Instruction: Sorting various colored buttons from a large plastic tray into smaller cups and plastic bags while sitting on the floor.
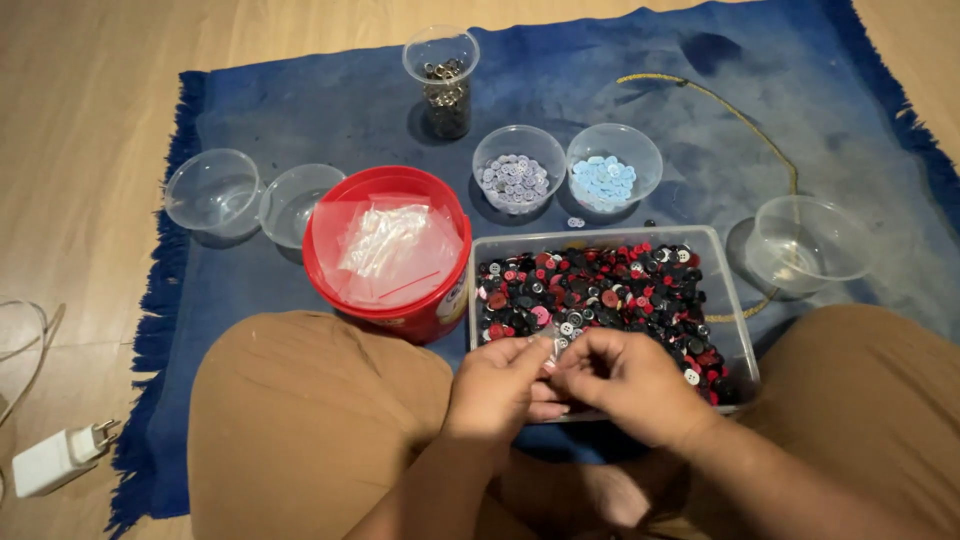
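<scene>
Both hands, left hand (497, 385) and right hand (627, 383), meet fingertips together over the near edge of the clear tray of mixed buttons (603, 298), pinching something too small to identify. Left of it sits a red tub (388, 251) of clear bags; beyond, two clear bowls hold lilac buttons (515, 180) and light-blue buttons (604, 181), seemingly sorted by colour.

Light wood floor (90, 90), fringed blue rug (330, 110) spread over it

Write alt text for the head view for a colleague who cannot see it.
Both hands, left hand and right hand, meet fingertip to fingertip over the near edge of a clear tray of red, black and white buttons. Beyond on a blue rug sit a red bucket of small plastic bags and several clear bowls.
</scene>
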